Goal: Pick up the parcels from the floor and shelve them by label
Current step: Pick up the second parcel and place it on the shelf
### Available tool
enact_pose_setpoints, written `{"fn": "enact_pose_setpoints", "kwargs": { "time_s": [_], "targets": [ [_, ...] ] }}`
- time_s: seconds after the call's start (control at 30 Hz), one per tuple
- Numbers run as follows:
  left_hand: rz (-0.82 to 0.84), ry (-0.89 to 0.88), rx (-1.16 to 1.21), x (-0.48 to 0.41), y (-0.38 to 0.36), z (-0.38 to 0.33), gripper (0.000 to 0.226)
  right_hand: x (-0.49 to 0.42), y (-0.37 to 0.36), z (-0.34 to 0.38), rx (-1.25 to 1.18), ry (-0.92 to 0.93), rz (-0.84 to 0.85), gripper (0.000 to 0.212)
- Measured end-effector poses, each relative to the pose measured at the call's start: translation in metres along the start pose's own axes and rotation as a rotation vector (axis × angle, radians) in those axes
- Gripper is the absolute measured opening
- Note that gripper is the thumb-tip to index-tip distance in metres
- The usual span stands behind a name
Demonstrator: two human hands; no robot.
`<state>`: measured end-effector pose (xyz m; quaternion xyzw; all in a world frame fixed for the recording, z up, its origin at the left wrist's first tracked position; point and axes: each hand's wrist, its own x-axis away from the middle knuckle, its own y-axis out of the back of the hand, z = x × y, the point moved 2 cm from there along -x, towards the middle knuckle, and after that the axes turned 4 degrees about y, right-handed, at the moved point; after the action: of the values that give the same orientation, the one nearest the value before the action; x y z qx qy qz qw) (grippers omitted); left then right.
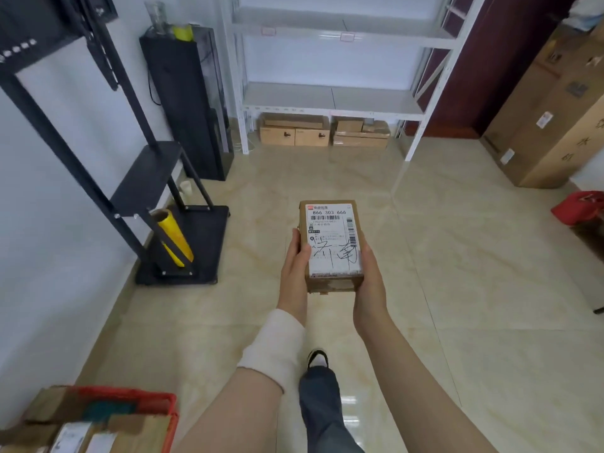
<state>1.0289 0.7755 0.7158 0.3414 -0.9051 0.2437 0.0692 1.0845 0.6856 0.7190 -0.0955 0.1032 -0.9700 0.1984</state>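
parcel (pixel 330 245): brown cardboard, matt, with white paper label
floor (pixel 457 289): glossy, smooth beige tile
shelving unit (pixel 330 99): white painted metal
film roll (pixel 173 237): shiny yellow plastic
basket (pixel 170 416): red plastic

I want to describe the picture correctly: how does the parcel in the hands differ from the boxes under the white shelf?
The parcel is held in the air by the left hand and the right hand; the boxes lie on the floor under the white shelf. The parcel is single; the boxes are stacked side by side. The parcel shows a large white label on top; the boxes show none this large. All are brown cardboard.
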Motion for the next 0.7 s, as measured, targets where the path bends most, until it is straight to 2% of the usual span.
{"fn": "enact_pose_setpoints", "kwargs": {
  "time_s": [0.2,0.37,0.53,0.7],
  "targets": [
    [-0.031,0.001,-0.120,-0.172,-0.031,-0.045,0.050,-0.181,-0.040,0.013,0.012,-0.041,0.028,0.070],
    [-0.052,0.005,-0.135,-0.308,-0.042,-0.097,0.052,-0.314,-0.087,0.035,0.008,-0.038,0.071,0.060],
    [-0.033,-0.020,-0.118,-0.440,-0.048,-0.135,0.061,-0.445,-0.134,0.043,-0.019,-0.034,0.055,0.063],
    [-0.004,-0.040,-0.096,-0.583,-0.041,-0.185,0.055,-0.582,-0.199,0.049,-0.014,0.009,0.045,0.058]
  ]
}}
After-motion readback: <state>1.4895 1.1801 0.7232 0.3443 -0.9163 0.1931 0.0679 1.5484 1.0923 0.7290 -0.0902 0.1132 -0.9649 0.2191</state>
